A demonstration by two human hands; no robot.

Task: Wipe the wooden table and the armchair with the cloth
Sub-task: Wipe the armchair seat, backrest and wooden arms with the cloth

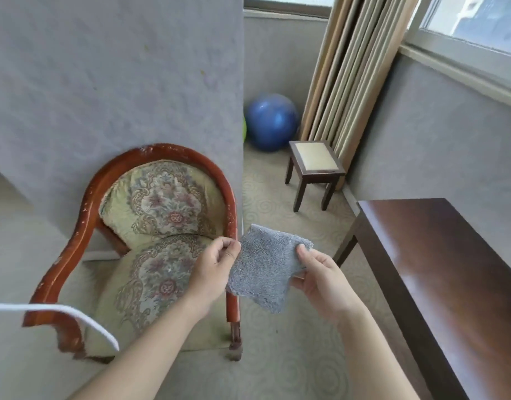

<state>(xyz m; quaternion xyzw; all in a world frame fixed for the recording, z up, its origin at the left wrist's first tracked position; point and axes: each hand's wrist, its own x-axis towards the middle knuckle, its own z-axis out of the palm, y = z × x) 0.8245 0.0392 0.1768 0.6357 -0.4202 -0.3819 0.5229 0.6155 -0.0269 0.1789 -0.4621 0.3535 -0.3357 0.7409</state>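
Leftmost, the armchair (150, 241) is seen against the wall, its near wooden arm just behind the left hand (216, 268); that hand is pinched onto the left edge of the cloth (265, 269), which is held in the air between both hands, while the right hand (320, 280) is pinched onto its right edge; farther right, the wooden table (450, 269) is set lengthwise away from the viewer, nearer the right hand, judged the easier first reach

On the patterned carpet floor (277, 356) stand the armchair (150, 241), a dark bench (450, 269) right of it, a small stool (314, 168) and a blue ball (270, 121) beyond.
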